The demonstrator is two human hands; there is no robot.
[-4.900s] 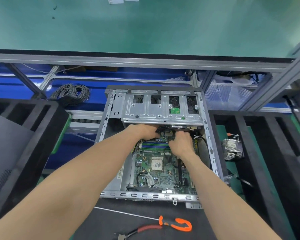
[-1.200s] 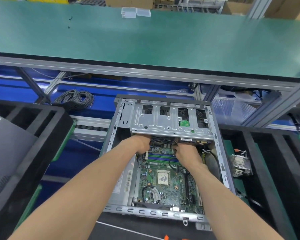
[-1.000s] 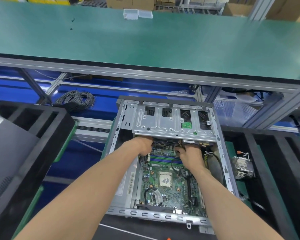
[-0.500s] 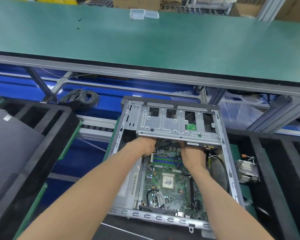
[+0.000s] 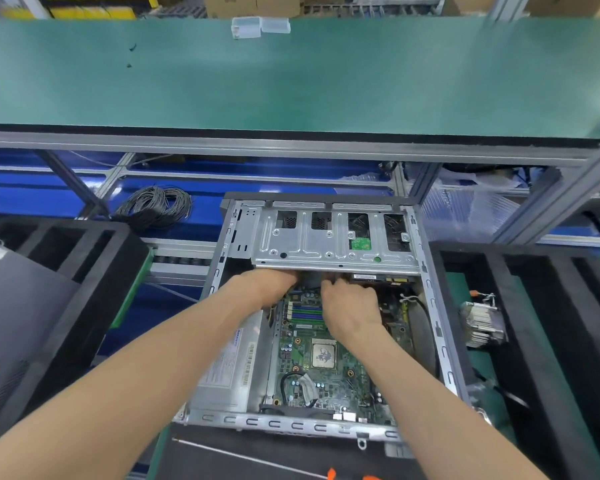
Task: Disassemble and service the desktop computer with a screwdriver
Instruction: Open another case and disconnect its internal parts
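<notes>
The open desktop case (image 5: 433, 327) lies in front of me with its green motherboard (image 5: 302, 362) exposed. A silver drive cage (image 5: 333, 245) spans the far half of the case. My left hand (image 5: 267, 284) reaches under the cage's near edge, and its fingers are hidden there. My right hand (image 5: 349, 308) sits just to its right over the memory slots, with bent fingers tucked at the same edge. What either hand touches is hidden. The screwdriver (image 5: 243, 457) lies on the black mat in front of the case, with its orange handle at the frame's bottom.
A silver power supply (image 5: 229, 372) fills the case's left side. Black foam trays flank the case, and the right one (image 5: 534, 341) holds a finned heatsink (image 5: 480, 323). A coil of grey cable (image 5: 153, 206) lies behind on the left. A green bench (image 5: 291, 81) spans the back.
My right hand has shifted left along the cage's edge, close to my left hand. My left hand stays under the cage. The view has tilted slightly.
</notes>
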